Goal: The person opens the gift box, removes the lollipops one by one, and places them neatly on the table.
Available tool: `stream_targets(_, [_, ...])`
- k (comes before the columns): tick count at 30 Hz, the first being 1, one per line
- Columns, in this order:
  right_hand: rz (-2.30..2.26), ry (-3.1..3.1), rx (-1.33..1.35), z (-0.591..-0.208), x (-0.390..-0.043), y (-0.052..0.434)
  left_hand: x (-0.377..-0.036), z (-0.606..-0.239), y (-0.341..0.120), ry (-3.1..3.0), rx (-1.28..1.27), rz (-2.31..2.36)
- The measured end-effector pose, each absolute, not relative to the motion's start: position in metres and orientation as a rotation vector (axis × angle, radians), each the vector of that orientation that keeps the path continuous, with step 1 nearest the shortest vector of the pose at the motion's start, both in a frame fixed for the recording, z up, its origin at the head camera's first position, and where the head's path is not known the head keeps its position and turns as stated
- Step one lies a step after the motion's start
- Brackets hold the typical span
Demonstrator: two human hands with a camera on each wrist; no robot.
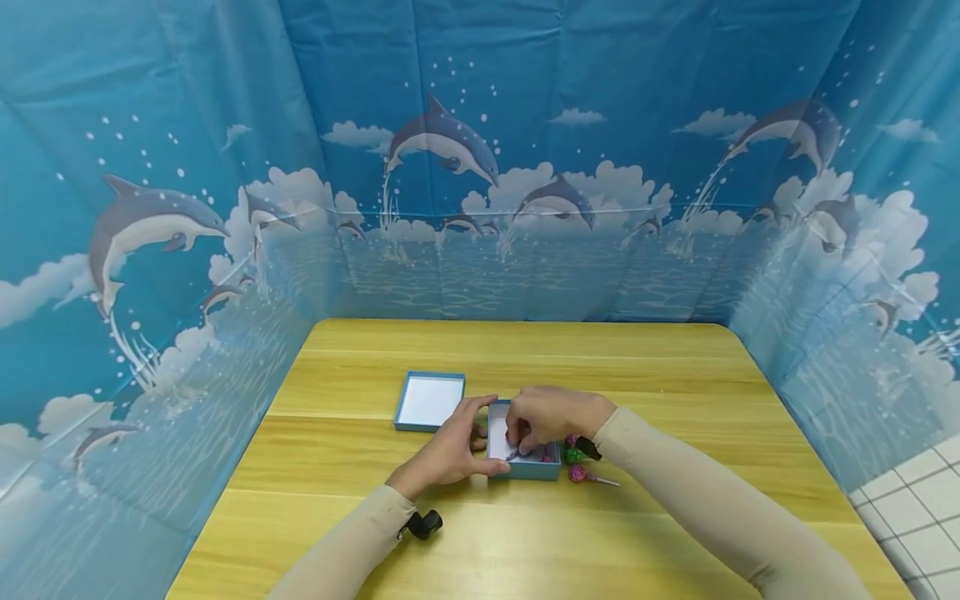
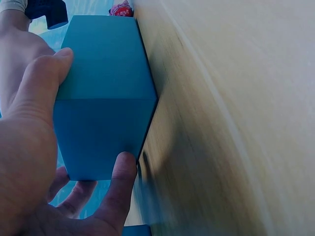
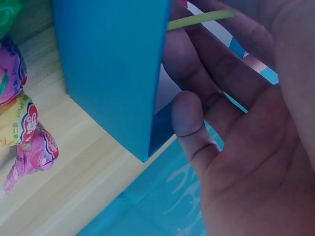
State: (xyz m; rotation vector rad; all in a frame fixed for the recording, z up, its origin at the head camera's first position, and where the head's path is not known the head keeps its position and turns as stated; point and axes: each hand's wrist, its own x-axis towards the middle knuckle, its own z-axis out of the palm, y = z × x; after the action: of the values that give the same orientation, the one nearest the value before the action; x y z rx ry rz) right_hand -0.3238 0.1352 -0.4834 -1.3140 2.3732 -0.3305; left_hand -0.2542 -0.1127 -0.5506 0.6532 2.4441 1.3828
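Observation:
A blue box (image 1: 534,472) with a white inside stands on the table. My left hand (image 1: 450,446) grips its left end, thumb on the near edge and index finger at the far corner. In the left wrist view, the index fingertip (image 2: 126,158) touches the end wall. My right hand (image 1: 553,415) reaches into the box from above, fingers curled down. At its fingertips is a lollipop with a purple wrapper (image 1: 513,456), partly hidden by the fingers. Another pink lollipop (image 1: 548,456) lies inside. A yellow-green stick (image 3: 199,19) shows above the box wall, beside the right fingers.
The blue lid (image 1: 429,402), white inside up, lies to the left behind the box. Right of the box are several wrapped lollipops, among them a pink one (image 1: 577,473), a green one (image 1: 574,455) and a yellow one (image 3: 17,120). A dolphin-print curtain (image 1: 480,267) surrounds the table.

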Motion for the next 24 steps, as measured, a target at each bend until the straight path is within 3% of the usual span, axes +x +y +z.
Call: stream_targets(24, [-0.39, 2.393, -1.343, -0.4775, -0.3211, 0.144, -0.255, -0.55, -0.1135, 2.445, 0.645, 1.38])
